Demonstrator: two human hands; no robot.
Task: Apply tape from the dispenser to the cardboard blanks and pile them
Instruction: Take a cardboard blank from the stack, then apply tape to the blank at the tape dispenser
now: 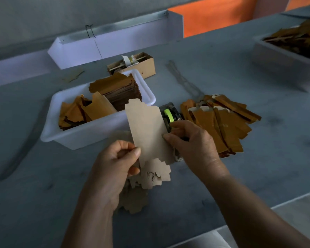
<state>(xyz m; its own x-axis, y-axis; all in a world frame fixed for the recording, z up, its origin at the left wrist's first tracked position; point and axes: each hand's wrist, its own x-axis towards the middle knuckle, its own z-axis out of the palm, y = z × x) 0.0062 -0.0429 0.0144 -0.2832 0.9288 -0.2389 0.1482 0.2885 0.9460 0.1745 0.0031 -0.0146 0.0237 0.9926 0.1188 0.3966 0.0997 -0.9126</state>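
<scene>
The tape dispenser [170, 120] stands on the grey table [258, 167], and I use it as the landmark. Just in front of it and to its left, one cardboard blank [147, 131] is held up above the table. The left hand [115, 161] pinches the blank's lower left edge between thumb and fingers, and under the same hand there is a fan of more blanks [150, 176]. The right hand [190, 140] is closed on the blank's right edge, with fingertips just beside the dispenser; if it also holds a piece of tape, I cannot tell.

What could go wrong, in my judgement: the blank is thin and stiff but can bend, so a hard pinch could crease it. The tape could stick crooked, or stick to a finger, because the right hand works very near the roll. The fanned blanks are held loosely — some could slide out.

The blank is matte, pale brown, long, with stepped tabs at both ends. The roll [168, 115] in the dispenser is yellow-green. Right of the dispenser lies a pile of blanks [218, 122], darker orange-brown and a little shiny. Left of it and a little behind is a white plastic tub [82, 133] — smooth, with rounded rim — holding more orange-brown blanks.
</scene>
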